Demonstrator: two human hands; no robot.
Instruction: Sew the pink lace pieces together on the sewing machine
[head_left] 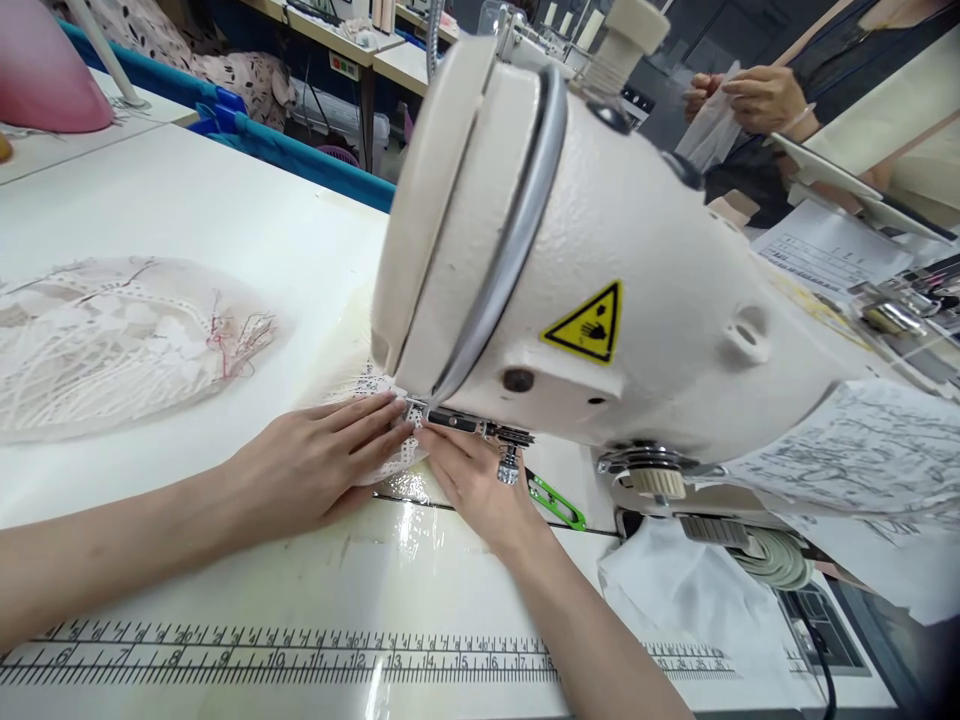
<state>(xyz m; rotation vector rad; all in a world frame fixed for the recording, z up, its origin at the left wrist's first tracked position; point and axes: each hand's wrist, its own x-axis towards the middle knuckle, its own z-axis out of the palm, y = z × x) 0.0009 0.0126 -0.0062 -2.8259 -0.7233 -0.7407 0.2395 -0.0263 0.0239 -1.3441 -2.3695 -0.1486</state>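
Note:
White lace fabric [397, 462] lies under the needle end of a sewing machine [645, 260]. My left hand [319, 450] rests flat on the lace, its fingers stretched toward the presser area. On the other side, my right hand [480, 485] lies low beside the lace with its fingers extended; the machine head partly covers it. Both sets of fingertips come close together at the lace. The needle itself is hidden behind the machine head. Green thread snips [555, 500] lie just right of my right hand.
A sheer lace piece with loose red threads [135, 345] lies on the left of the white table. A printed ruler [337, 655] runs along the front. White cloth [690, 580] and patterned paper [862, 450] are at right. Across the machine, another person's hands [757, 98] hold sheer fabric.

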